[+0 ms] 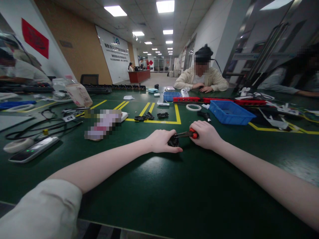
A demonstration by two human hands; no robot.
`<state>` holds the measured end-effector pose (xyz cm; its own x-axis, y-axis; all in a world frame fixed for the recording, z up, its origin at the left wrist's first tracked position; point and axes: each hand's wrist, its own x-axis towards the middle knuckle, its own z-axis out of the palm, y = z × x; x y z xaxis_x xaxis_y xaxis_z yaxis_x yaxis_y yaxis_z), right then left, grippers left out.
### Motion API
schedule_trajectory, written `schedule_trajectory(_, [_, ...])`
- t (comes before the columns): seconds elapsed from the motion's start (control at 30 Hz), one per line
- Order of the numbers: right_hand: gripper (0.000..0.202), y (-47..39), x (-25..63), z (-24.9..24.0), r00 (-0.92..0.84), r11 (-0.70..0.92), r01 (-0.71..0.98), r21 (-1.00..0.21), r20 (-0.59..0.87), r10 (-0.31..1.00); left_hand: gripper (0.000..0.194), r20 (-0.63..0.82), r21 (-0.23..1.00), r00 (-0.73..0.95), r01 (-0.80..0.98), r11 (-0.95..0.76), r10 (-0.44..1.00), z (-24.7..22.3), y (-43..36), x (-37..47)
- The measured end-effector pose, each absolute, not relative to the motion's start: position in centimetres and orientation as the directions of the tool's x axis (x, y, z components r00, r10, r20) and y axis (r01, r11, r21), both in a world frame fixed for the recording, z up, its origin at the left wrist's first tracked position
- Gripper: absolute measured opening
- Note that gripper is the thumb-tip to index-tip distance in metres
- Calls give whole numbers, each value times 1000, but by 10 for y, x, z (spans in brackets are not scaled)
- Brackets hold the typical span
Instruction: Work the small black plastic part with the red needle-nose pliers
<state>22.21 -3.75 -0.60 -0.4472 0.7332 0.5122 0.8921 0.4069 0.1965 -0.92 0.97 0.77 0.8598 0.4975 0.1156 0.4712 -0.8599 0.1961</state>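
My left hand (160,140) is closed on a small black part (173,141), pinched between thumb and fingers above the green table (139,199). In my right hand (205,134) are pliers (184,134) with red handles, my fingers wrapped round the grips. Their jaws point left and reach the top of the black part; whether they bite on it I cannot tell. Several similar black pieces lie beyond my left hand, among them one (162,115) inside the yellow tape lines. Just past my right hand rests another black object (204,116), its kind unclear.
A blue bin (231,113) stands at right, with a tape roll (193,107) beside it. On the left are a blurred-out phone-like object (103,125), black cables (37,127), a device with green lights (35,150) and a bottle (78,93). Across the table sits a person (201,74).
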Motion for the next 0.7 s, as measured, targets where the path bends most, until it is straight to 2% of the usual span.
schedule_trajectory(0.47, [4, -38, 223, -6, -466, 421, 883, 209, 510, 723, 59, 118, 226, 861, 462, -858, 494, 6, 11, -10])
schedule_trajectory(0.7, [6, -38, 223, -6, -461, 412, 886, 215, 523, 717, 60, 139, 196, 861, 460, -866, 489, 5, 12, -10])
